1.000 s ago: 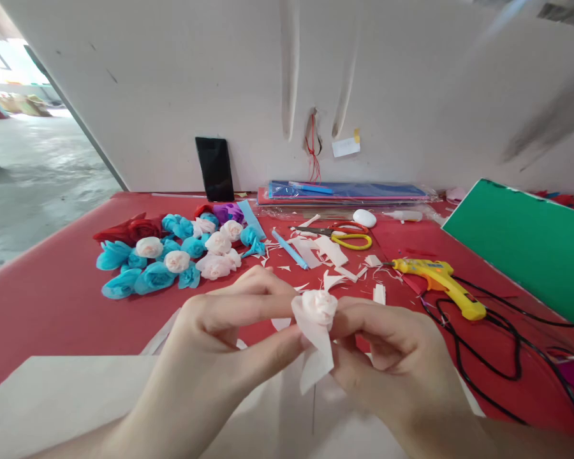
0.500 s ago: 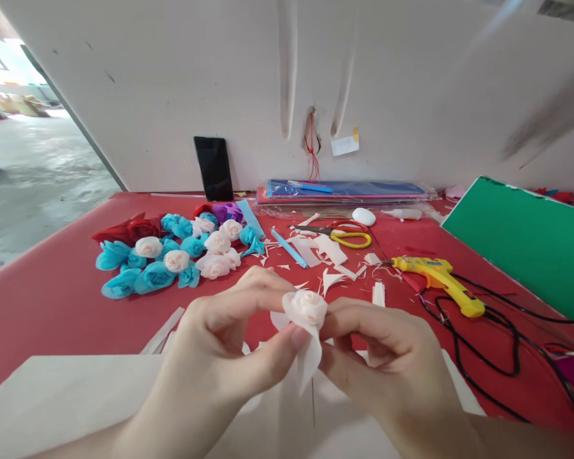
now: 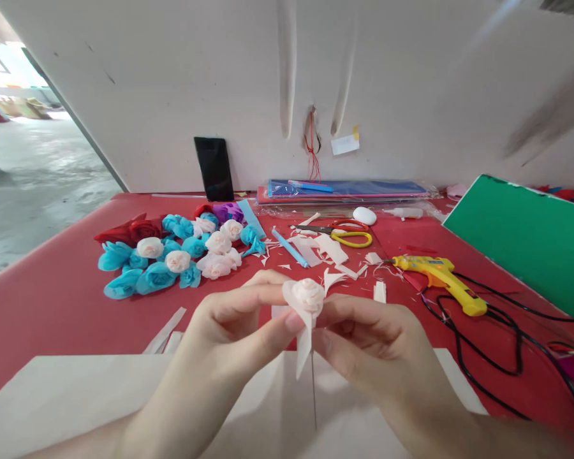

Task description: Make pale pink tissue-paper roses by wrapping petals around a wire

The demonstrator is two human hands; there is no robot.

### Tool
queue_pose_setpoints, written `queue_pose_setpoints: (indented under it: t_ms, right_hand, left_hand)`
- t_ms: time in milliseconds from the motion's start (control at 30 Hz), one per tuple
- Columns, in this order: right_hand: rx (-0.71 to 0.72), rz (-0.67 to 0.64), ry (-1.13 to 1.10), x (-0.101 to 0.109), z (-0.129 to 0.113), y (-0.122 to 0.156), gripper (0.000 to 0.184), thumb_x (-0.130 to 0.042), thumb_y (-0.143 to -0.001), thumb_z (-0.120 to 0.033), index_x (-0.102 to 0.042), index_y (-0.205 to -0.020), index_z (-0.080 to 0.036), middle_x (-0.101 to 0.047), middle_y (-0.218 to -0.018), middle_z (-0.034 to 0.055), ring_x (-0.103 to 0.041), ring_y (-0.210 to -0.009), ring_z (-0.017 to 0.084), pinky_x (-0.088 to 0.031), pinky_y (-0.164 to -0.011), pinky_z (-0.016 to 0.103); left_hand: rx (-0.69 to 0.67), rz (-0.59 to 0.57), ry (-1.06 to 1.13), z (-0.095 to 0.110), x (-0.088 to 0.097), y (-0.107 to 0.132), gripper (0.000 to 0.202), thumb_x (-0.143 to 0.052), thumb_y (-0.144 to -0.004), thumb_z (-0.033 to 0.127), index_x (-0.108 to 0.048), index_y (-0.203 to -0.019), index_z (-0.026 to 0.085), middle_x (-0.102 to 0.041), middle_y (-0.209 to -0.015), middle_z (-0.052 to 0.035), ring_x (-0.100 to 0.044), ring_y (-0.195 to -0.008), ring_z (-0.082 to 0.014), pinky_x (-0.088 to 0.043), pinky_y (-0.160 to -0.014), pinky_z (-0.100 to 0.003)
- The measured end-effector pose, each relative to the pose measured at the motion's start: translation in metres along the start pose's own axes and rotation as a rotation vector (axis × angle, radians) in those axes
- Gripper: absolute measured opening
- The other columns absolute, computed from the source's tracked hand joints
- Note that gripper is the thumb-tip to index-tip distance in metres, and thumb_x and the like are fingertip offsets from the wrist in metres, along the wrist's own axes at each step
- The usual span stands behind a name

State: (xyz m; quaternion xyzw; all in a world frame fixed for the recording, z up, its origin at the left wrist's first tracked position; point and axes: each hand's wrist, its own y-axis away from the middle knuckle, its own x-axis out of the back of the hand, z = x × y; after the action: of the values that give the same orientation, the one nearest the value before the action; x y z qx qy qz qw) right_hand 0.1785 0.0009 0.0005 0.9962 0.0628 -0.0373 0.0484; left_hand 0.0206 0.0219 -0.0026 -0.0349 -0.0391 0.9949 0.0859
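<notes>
A pale pink paper rose on a thin wire stem is held up between my two hands, above a white sheet. My left hand pinches the rose's left side, thumb in front and forefinger behind, on a petal strip whose loose end hangs down beside the stem. My right hand pinches the rose's base from the right, around the top of the wire. Finished-looking blue, white, red and purple paper roses lie in a cluster to the left.
Scissors, a light blue pen and pale paper scraps lie beyond my hands. At right are a yellow glue gun with black cord and a green board. A phone leans on the wall.
The hanging petal end has swung closer to the stem, and more of the wire now shows below. My right fingers have shifted slightly at the rose's base.
</notes>
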Motion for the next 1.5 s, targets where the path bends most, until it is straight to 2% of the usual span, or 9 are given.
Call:
queue_pose_setpoints:
  t_ms: [100,200,333,533,800,933,1100,1300,1500]
  right_hand:
    - [0.02,0.041,0.011,-0.001,0.0,0.0,0.005,-0.074,-0.069,-0.029,-0.076,-0.071,-0.025,-0.051,-0.054,-0.0031,-0.047,-0.056,0.011,-0.037,-0.049,0.021]
    - [0.053,0.02,0.078,0.002,0.0,-0.001,0.005,-0.073,-0.071,-0.029,-0.076,-0.072,-0.025,-0.052,-0.053,-0.0033,-0.049,-0.057,0.012,-0.04,-0.052,0.022]
    - [0.048,-0.016,0.113,0.005,0.0,-0.001,0.006,-0.073,-0.072,-0.03,-0.075,-0.074,-0.025,-0.053,-0.054,-0.0034,-0.049,-0.056,0.011,-0.042,-0.054,0.022]
    - [0.006,0.086,0.062,-0.001,-0.006,0.002,0.006,-0.073,-0.068,-0.029,-0.073,-0.068,-0.023,-0.051,-0.054,-0.0032,-0.047,-0.055,0.012,-0.038,-0.053,0.024]
    - [0.015,0.089,0.016,-0.002,-0.002,0.002,0.007,-0.075,-0.068,-0.031,-0.074,-0.069,-0.024,-0.044,-0.05,-0.0035,-0.044,-0.053,0.012,-0.034,-0.047,0.023]
    - [0.064,0.072,0.016,-0.001,-0.001,0.003,0.006,-0.076,-0.068,-0.029,-0.075,-0.07,-0.024,-0.047,-0.051,-0.0037,-0.042,-0.051,0.01,-0.034,-0.046,0.022]
    - [0.092,0.091,-0.023,-0.003,-0.002,0.002,0.004,-0.077,-0.065,-0.021,-0.074,-0.064,-0.023,-0.059,-0.057,-0.0027,-0.042,-0.051,0.008,-0.034,-0.048,0.021]
    - [0.034,0.138,-0.034,-0.006,-0.006,0.004,0.008,-0.076,-0.063,-0.017,-0.071,-0.059,-0.022,-0.052,-0.052,-0.0047,-0.04,-0.05,0.009,-0.032,-0.048,0.022]
    - [0.078,0.031,-0.015,-0.003,-0.004,0.002,0.006,-0.069,-0.068,-0.017,-0.072,-0.066,-0.022,-0.056,-0.057,-0.0034,-0.042,-0.051,0.009,-0.035,-0.048,0.021]
  left_hand:
    - [0.013,-0.014,0.024,-0.001,0.0,0.001,0.012,-0.074,-0.075,0.033,-0.078,-0.065,0.027,-0.064,-0.068,-0.0011,-0.059,-0.073,-0.021,-0.052,-0.061,-0.029]
    - [0.03,-0.093,0.075,-0.002,-0.001,0.001,0.019,-0.072,-0.078,0.025,-0.075,-0.06,0.029,-0.066,-0.077,0.0018,-0.06,-0.076,-0.017,-0.053,-0.067,-0.024]
    - [0.006,-0.189,0.102,-0.004,-0.001,0.0,0.024,-0.065,-0.085,0.022,-0.076,-0.067,0.034,-0.065,-0.085,0.0064,-0.059,-0.079,-0.0113,-0.052,-0.072,-0.014]
    - [-0.037,-0.146,0.07,-0.002,-0.002,0.002,0.016,-0.071,-0.08,0.025,-0.078,-0.068,0.032,-0.064,-0.08,0.0038,-0.059,-0.075,-0.014,-0.053,-0.067,-0.018]
    - [-0.084,-0.145,0.018,0.006,-0.005,0.0,0.01,-0.075,-0.077,0.028,-0.08,-0.073,0.035,-0.068,-0.081,0.0027,-0.062,-0.079,-0.0161,-0.054,-0.071,-0.018]
    - [-0.123,-0.12,-0.031,0.006,-0.007,0.0,0.019,-0.075,-0.076,0.024,-0.08,-0.084,0.041,-0.071,-0.078,0.0036,-0.064,-0.076,-0.0148,-0.054,-0.069,-0.016]
    - [-0.165,-0.052,-0.023,0.009,-0.008,0.0,0.028,-0.073,-0.072,0.015,-0.081,-0.079,0.041,-0.073,-0.073,0.0042,-0.066,-0.072,-0.0146,-0.055,-0.067,-0.015]
    - [-0.172,-0.022,-0.056,0.007,-0.011,0.001,0.03,-0.07,-0.072,0.012,-0.081,-0.076,0.039,-0.072,-0.071,0.0037,-0.066,-0.068,-0.015,-0.056,-0.064,-0.017]
    - [-0.171,-0.03,-0.024,0.008,-0.009,0.001,0.029,-0.07,-0.072,0.01,-0.081,-0.075,0.037,-0.073,-0.072,0.0037,-0.066,-0.071,-0.0161,-0.057,-0.067,-0.02]
